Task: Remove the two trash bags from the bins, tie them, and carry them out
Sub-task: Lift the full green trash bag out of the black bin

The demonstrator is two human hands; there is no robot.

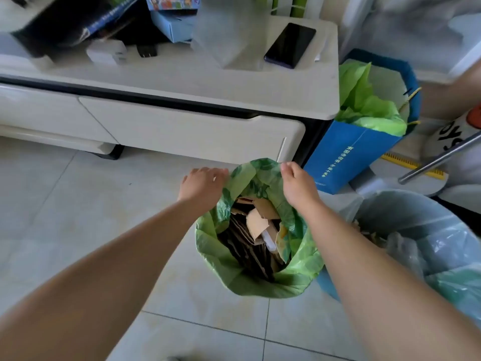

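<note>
A green trash bag (229, 267) stands open on the tiled floor at the centre, with torn cardboard pieces (260, 217) showing inside. My left hand (203, 183) grips the bag's far rim on the left side. On the right side of that rim my right hand (296, 183) pinches the plastic. To the right stands a blue bin (328, 285) lined with a pale translucent bag (426, 230), with some rubbish inside. Whether the green bag still sits in a bin is hidden by the plastic.
A white low cabinet (182, 82) runs across the back, with a black phone (290, 45), boxes and chargers on top. A blue paper bag (348, 157) with green tissue stands beside it. A metal rod (440, 157) and a yellow strip lie at the right.
</note>
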